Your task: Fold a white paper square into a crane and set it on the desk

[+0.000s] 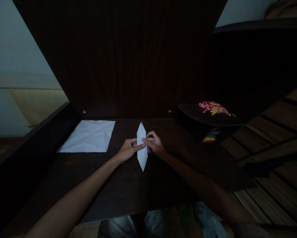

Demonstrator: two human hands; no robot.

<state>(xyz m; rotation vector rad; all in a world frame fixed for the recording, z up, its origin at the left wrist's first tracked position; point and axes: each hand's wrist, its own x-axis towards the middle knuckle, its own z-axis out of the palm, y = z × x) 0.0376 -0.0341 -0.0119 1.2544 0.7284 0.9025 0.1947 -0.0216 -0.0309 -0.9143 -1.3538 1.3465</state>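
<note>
Between my two hands is a folded white paper, long and narrow with a pointed tip at each end. My left hand grips its left side, thumb lying across the front and fingers partly hidden behind. On the right side my right hand pinches the same paper, its thumb pressed on the front near the middle. Farther left on the dark desk lies a creased white sheet of paper, spread flat and touched by neither hand.
A dark desk carries the papers, with a raised side board at left and a tall back panel. Many small colourful pieces lie heaped on a curved shelf at right. Wooden slats show beyond it.
</note>
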